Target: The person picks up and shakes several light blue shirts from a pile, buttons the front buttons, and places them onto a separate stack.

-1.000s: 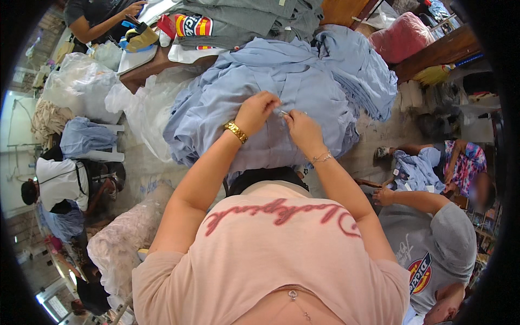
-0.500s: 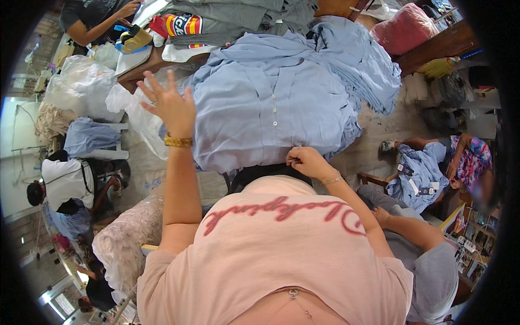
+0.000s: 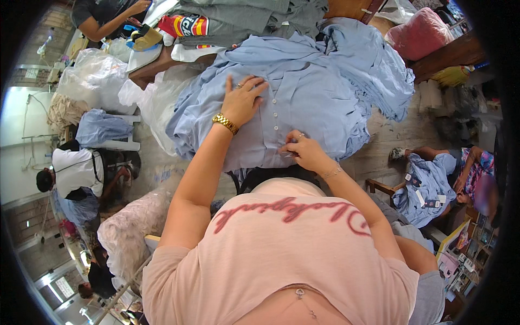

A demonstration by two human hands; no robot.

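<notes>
A light blue shirt [image 3: 303,114] lies spread over the table in front of me, its buttoned placket running toward my body. My left hand [image 3: 242,103], with a gold watch at the wrist, rests on the fabric left of the buttons, fingers stretched. Close to the lower end of the placket, my right hand [image 3: 306,150] is pinched together over the shirt. Something small and dark shows at its fingertips, too little to name. More light blue garments [image 3: 374,65] are heaped beyond the shirt, toward the right.
Grey garments [image 3: 244,24] are piled at the table's far side, by a red and yellow package [image 3: 184,25]. Clear plastic bags [image 3: 89,76] stand at the left. A seated person in grey [image 3: 420,260] is close on my right; other people sit farther off both sides.
My left hand has come down from the air at the left onto the shirt. My right hand has moved slightly up from the near edge, still closed.
</notes>
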